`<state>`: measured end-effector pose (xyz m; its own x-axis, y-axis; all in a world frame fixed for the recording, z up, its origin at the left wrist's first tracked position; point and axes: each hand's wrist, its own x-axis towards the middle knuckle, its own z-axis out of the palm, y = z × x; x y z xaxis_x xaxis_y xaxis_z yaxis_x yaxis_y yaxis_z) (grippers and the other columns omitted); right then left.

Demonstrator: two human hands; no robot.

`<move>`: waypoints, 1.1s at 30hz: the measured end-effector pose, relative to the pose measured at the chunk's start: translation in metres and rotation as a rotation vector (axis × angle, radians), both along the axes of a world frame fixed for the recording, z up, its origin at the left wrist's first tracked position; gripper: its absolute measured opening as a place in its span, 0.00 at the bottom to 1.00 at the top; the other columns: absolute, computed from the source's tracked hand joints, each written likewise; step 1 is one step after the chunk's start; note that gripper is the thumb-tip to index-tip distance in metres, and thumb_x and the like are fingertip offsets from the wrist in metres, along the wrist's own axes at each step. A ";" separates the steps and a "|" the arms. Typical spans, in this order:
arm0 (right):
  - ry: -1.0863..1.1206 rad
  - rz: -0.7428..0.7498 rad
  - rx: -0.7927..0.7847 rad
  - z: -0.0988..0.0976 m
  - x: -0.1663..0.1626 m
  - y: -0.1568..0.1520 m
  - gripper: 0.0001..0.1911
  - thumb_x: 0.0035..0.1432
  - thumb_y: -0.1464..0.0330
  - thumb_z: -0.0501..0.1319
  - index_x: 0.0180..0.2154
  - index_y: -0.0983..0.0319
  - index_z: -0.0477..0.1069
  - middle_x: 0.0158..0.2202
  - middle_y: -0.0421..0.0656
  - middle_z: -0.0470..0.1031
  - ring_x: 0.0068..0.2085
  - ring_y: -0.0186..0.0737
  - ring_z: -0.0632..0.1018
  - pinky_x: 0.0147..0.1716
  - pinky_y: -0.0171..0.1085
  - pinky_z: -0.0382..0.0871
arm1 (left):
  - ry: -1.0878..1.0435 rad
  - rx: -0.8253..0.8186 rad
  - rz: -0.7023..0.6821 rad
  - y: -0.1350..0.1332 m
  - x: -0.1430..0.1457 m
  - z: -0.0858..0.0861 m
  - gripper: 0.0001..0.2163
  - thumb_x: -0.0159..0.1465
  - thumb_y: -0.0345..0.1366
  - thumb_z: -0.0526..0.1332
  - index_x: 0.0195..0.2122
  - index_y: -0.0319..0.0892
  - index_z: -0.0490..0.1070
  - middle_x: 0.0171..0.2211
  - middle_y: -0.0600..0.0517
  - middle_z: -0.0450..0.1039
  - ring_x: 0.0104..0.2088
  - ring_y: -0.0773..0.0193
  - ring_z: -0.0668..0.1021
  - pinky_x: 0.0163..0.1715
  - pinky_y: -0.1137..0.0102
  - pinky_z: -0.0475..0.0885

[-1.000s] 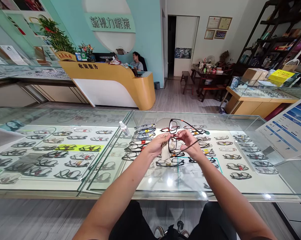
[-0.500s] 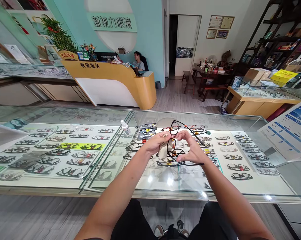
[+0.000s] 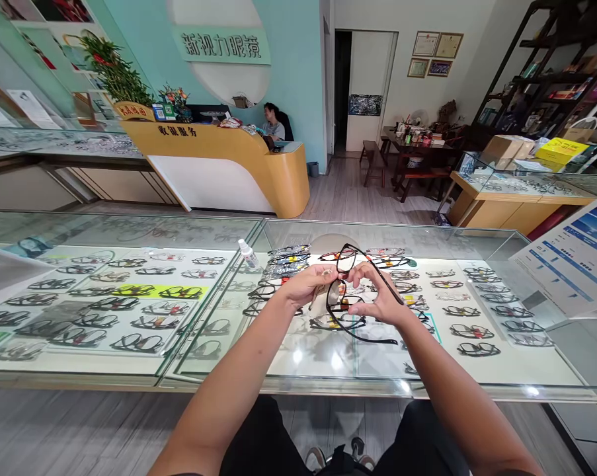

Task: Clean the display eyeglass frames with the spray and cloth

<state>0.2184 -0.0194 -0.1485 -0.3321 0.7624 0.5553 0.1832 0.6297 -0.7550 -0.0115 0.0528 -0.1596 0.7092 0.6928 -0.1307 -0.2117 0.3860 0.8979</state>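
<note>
While my left hand (image 3: 305,285) pinches a beige cloth (image 3: 320,292) and the black-framed glasses (image 3: 346,262) near the bridge, my right hand (image 3: 383,299) curves its fingers against the same frame, thumb spread apart; I cannot tell from here how firmly that one grips. The glasses are turned on edge above the glass display case (image 3: 308,389), 1 lens over the other, both temples unfolded and reaching to the right. Below them, I see spectacle frames laid out in rows inside the case. A white bottle (image 3: 248,254) stands on the glass to the left, and a printed sheet (image 3: 570,258) leans at the right. Farther out, my head view takes in a curved yellow desk (image 3: 288,182), 1 person (image 3: 274,125) seated behind it, and 4 framed papers (image 3: 437,54) on the back wall.
</note>
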 end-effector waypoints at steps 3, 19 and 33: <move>-0.054 -0.024 -0.008 0.003 -0.001 -0.003 0.25 0.54 0.49 0.78 0.38 0.55 0.70 0.42 0.45 0.78 0.46 0.52 0.80 0.50 0.49 0.72 | 0.023 -0.021 -0.039 0.000 -0.002 0.003 0.22 0.53 0.47 0.82 0.35 0.35 0.77 0.36 0.46 0.79 0.31 0.66 0.80 0.31 0.75 0.73; -0.086 -0.026 0.012 0.006 -0.002 -0.008 0.24 0.54 0.48 0.77 0.36 0.55 0.71 0.40 0.44 0.79 0.45 0.53 0.82 0.48 0.48 0.72 | 0.042 -0.060 -0.061 0.001 -0.002 0.001 0.23 0.51 0.45 0.83 0.35 0.35 0.77 0.36 0.46 0.79 0.29 0.67 0.79 0.29 0.75 0.73; -0.136 -0.106 -0.199 0.002 0.001 0.005 0.13 0.66 0.55 0.69 0.47 0.54 0.83 0.46 0.45 0.84 0.47 0.48 0.82 0.48 0.47 0.74 | 0.152 0.242 0.155 -0.004 0.001 0.006 0.21 0.54 0.52 0.80 0.31 0.41 0.75 0.27 0.56 0.69 0.24 0.71 0.68 0.25 0.75 0.59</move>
